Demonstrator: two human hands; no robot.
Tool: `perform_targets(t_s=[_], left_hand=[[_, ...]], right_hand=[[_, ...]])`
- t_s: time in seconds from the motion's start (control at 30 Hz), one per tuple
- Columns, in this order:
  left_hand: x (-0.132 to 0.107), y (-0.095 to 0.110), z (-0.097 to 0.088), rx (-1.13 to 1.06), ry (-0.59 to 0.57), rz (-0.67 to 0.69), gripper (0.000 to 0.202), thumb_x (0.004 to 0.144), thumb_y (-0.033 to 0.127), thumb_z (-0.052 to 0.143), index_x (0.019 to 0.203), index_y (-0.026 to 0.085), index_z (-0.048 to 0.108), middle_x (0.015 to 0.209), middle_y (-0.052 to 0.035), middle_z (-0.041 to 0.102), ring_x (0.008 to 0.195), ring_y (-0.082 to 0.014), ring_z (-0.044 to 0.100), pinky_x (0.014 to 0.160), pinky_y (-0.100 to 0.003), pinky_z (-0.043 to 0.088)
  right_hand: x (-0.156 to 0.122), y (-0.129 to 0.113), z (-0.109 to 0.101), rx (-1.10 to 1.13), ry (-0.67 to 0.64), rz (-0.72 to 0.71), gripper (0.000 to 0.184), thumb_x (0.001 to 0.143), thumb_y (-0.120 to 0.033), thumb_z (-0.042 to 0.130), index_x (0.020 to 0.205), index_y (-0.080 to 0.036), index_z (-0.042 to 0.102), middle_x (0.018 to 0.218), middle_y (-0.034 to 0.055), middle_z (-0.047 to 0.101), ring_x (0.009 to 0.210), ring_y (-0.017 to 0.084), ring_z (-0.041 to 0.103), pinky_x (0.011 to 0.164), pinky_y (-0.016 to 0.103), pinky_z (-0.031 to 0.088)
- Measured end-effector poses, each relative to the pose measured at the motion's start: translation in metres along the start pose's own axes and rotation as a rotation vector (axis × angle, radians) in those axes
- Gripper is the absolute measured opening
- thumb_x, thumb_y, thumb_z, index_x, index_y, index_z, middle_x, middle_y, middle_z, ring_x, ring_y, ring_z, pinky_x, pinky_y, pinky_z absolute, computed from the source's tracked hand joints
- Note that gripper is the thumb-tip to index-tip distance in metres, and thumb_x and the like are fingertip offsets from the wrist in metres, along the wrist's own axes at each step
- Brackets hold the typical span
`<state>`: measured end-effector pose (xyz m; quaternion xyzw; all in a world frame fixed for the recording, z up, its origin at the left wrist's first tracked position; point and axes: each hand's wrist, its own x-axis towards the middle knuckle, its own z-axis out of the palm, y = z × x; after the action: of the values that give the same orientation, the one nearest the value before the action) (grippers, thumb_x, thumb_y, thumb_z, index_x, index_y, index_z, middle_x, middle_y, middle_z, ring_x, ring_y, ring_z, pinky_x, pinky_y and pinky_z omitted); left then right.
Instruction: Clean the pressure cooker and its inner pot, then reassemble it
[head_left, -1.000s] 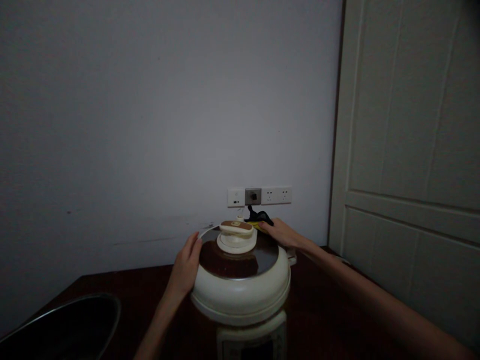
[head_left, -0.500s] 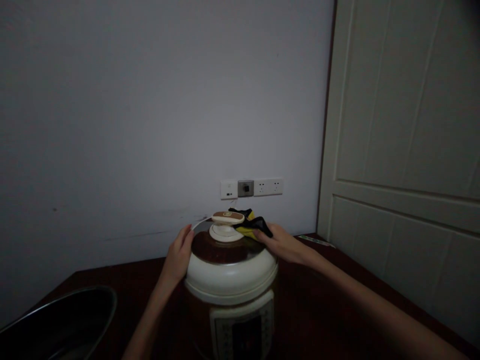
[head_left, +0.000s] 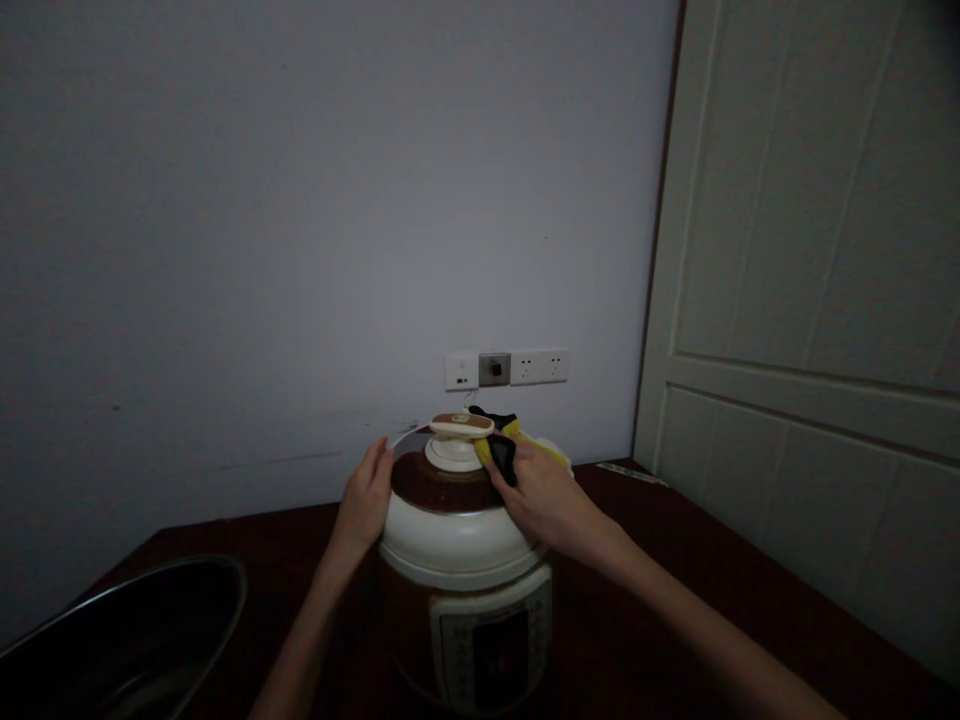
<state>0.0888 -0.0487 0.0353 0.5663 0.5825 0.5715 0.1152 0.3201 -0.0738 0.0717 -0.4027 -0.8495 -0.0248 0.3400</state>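
A white and brown electric pressure cooker (head_left: 459, 545) stands upright on the dark table, its lid on and its control panel facing me. On top of the lid sits a handle (head_left: 462, 427) with a brown inlay. My left hand (head_left: 367, 497) rests against the lid's left side, fingers stretched along the rim. Pinched in my right hand (head_left: 541, 490) is a black and yellow cloth (head_left: 498, 452), pressed on the lid just right of the handle. Part of the cloth is hidden behind the hand.
A large metal basin (head_left: 127, 640) is at the lower left on the dark red table (head_left: 300, 545). Wall sockets (head_left: 538, 367) are behind the cooker. A printed strip (head_left: 631, 473) lies near the table's back right, beside a pale panelled door (head_left: 795, 480).
My right hand has moved with the cloth toward me and slightly left over the lid. My left hand stays at the lid's left side. The camera view has shifted slightly.
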Motion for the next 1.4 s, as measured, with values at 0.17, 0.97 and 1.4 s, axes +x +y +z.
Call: perform_targets(t_s=[0.17,0.97,1.4], left_hand=[[-0.001,-0.001,0.0,0.013,-0.002,-0.003,0.056,0.084,0.043,0.038,0.122,0.005,0.055,0.133,-0.0185,0.053,0.126,-0.0243,0.047,0.11,-0.038,0.028],[-0.001,-0.005,-0.002,0.01,-0.033,-0.02,0.058,0.09,0.039,0.025,0.125,0.0,0.05,0.135,-0.0201,0.05,0.129,-0.0211,0.043,0.111,-0.035,0.026],[-0.003,-0.01,0.001,-0.009,-0.025,0.024,0.054,0.092,0.042,0.028,0.126,0.009,0.053,0.137,-0.0145,0.05,0.131,-0.0181,0.041,0.112,-0.035,0.024]], right_hand=[[-0.023,-0.023,0.002,-0.032,-0.011,-0.091,0.047,0.088,-0.028,0.045,0.132,-0.013,0.048,0.138,0.0139,0.048,0.13,0.027,0.04,0.109,0.045,0.032],[0.033,-0.042,0.011,0.139,-0.158,-0.35,0.029,0.09,-0.026,0.044,0.111,-0.012,0.058,0.116,0.015,0.062,0.113,0.024,0.054,0.101,0.039,0.038],[-0.035,0.018,-0.04,0.983,-0.013,0.547,0.046,0.086,-0.052,0.037,0.104,-0.02,0.063,0.089,0.0111,0.071,0.084,0.027,0.068,0.071,0.04,0.055]])
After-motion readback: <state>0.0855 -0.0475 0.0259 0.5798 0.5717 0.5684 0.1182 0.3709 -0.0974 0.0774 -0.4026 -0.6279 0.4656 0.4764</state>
